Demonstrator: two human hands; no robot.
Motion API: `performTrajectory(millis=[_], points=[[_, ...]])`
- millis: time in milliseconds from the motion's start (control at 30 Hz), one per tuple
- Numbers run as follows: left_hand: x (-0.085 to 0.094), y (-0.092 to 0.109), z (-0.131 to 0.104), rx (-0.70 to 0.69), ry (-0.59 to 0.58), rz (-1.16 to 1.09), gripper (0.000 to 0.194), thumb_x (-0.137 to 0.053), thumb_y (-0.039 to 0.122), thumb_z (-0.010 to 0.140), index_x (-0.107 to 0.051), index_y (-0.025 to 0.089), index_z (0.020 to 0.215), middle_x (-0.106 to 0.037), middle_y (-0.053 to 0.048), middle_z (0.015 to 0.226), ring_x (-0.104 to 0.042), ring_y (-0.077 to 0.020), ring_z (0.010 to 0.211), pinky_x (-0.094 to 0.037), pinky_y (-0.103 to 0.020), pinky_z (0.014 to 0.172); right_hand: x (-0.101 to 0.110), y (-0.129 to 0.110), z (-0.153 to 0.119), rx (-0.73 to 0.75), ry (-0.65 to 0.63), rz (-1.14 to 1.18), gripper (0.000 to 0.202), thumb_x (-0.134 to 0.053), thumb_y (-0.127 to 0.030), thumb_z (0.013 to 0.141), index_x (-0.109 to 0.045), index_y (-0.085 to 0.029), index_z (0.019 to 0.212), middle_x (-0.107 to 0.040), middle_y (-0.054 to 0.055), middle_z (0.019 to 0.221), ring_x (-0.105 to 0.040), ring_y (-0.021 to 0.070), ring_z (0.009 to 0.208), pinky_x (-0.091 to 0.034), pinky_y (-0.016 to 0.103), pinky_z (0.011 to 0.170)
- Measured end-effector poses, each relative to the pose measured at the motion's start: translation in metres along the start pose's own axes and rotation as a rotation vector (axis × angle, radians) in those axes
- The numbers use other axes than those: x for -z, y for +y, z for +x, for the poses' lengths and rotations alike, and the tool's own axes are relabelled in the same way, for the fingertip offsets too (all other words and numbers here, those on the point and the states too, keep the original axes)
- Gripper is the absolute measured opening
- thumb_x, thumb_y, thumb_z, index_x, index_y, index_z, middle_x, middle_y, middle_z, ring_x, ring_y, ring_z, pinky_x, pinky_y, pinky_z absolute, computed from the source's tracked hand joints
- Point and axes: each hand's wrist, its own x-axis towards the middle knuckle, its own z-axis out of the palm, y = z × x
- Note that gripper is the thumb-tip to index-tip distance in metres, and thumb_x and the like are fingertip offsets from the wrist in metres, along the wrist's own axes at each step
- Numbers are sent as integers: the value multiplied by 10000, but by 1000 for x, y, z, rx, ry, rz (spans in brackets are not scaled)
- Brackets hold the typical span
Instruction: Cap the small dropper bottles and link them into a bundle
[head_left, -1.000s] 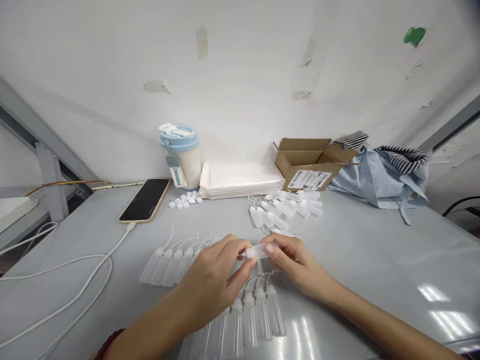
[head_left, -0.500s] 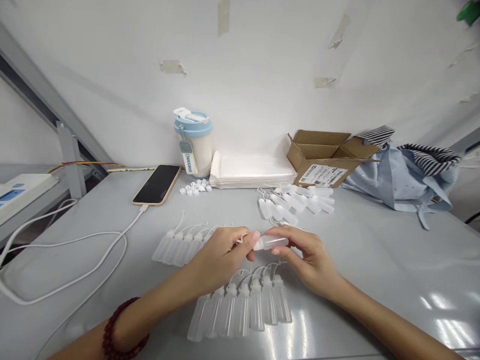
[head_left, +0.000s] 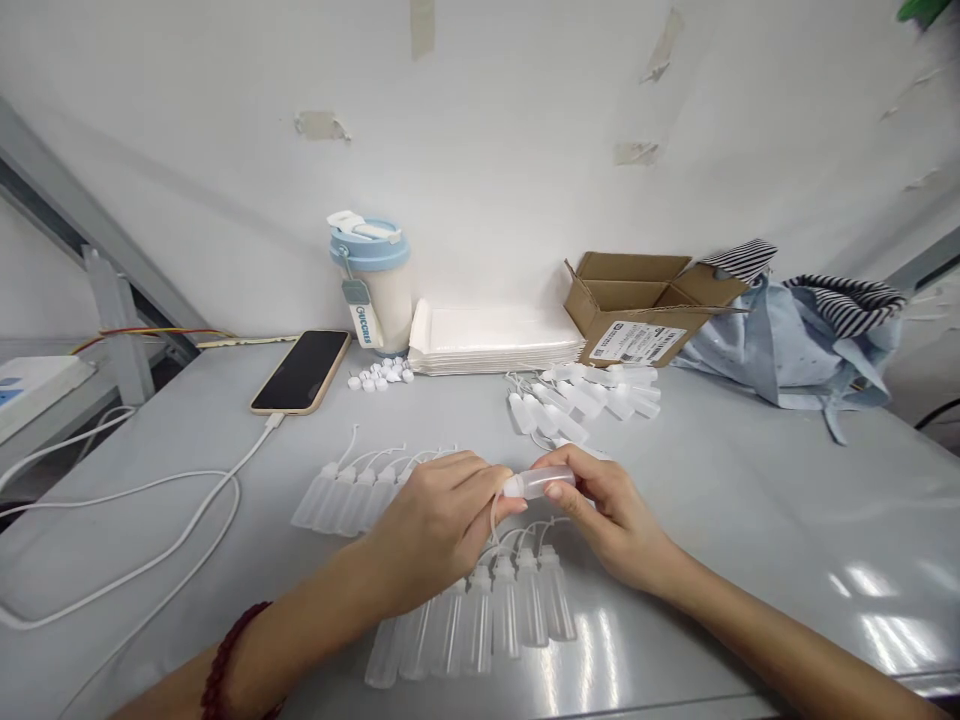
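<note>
Between my two hands lies a small clear plastic squeeze bottle (head_left: 541, 483), held sideways with its white cap end to the left. My right hand (head_left: 611, 510) grips the body with thumb and fingers. My left hand (head_left: 442, 520) is closed at the cap end, and a thin white strap hangs below its fingertips. Just under my hands, a row of similar capped bottles (head_left: 480, 620) with looped straps lies on the grey table (head_left: 712, 620). Another row of bottles (head_left: 341, 495) is partly hidden behind my left hand.
Loose bottles (head_left: 585, 395) lie in a pile farther back. Small white caps (head_left: 379, 375) sit by a lidded cup (head_left: 375, 285). Beyond are white padded envelopes (head_left: 495, 340), a cardboard box (head_left: 637, 310) and a blue bag (head_left: 795, 345). A phone (head_left: 301, 370) with a white cable lies left.
My left hand has turned at the cap end, its knuckles now more on top, and the strap now hangs down. My right hand still holds the bottle. The whole view has shifted slightly.
</note>
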Motion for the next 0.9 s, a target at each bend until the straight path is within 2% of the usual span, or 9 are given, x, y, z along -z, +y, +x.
performTrajectory(millis=[67, 133, 200, 267, 367, 467, 600, 767, 900], points=[[-3, -2, -2, -112, 21, 73, 230, -431, 149, 928, -576, 121, 751, -547, -24, 635, -418, -134, 571, -363, -270, 543, 1, -1, 2, -90, -31, 59, 302, -439, -415, 909, -563, -156, 817, -403, -52, 562, -347, 88, 499, -275, 221, 473], [-5, -3, -3, -154, 17, 93, 211, -439, 113, 916, -577, 113, 756, -575, -45, 665, -448, -145, 599, -384, -282, 572, 2, -2, 4, -166, -61, 122, 354, -436, -463, 901, -523, -161, 740, -312, -72, 538, -277, 78, 481, -233, 220, 461], [-5, -1, -2, -100, 13, 34, 178, -477, 134, 901, -577, 115, 755, -578, -39, 666, -467, -144, 607, -390, -277, 580, 2, -3, 6, -216, -81, 177, 407, -418, -493, 901, -457, -170, 656, -290, -71, 542, -258, 75, 484, -224, 221, 462], [-4, 0, 0, 25, -3, -74, 171, -498, 180, 896, -582, 123, 758, -575, -20, 655, -485, -130, 597, -391, -257, 571, 1, -4, 5, -225, -74, 174, 413, -416, -489, 904, -457, -170, 644, -309, -65, 549, -273, 78, 494, -235, 222, 470], [0, 1, 4, 205, -85, -211, 212, -476, 219, 909, -601, 137, 759, -592, 2, 650, -511, -108, 575, -389, -226, 549, -1, -5, 2, -144, -35, 83, 302, -462, -425, 901, -574, -163, 803, -395, -50, 587, -332, 86, 521, -268, 220, 490], [3, 2, 6, 278, -172, -237, 288, -448, 243, 919, -611, 141, 705, -597, 10, 619, -507, -100, 543, -380, -227, 542, -2, -5, 0, -52, 5, 52, 211, -476, -358, 903, -581, -177, 930, -458, -40, 639, -387, 89, 545, -305, 211, 501], [4, 3, 6, 270, -164, -231, 351, -446, 253, 919, -600, 136, 627, -577, 9, 562, -485, -99, 503, -366, -238, 526, 0, -3, 0, -3, 24, 35, 171, -487, -315, 897, -579, -183, 955, -469, -43, 619, -431, 94, 543, -342, 208, 505], [3, 1, 5, 121, -81, -175, 236, -527, 272, 889, -622, 144, 714, -609, -10, 616, -526, -130, 587, -403, -246, 570, 1, -2, -1, 69, 19, -70, 166, -480, -304, 901, -578, -172, 925, -497, -37, 604, -450, 96, 522, -364, 205, 486], [15, -18, 8, 195, -141, -49, 113, -589, 279, 836, -638, 180, 858, -672, -15, 788, -605, -158, 749, -473, -253, 673, 2, 2, 2, 142, 116, -261, 162, -508, -274, 887, -585, -168, 982, -545, -21, 646, -455, 94, 509, -373, 205, 463]])
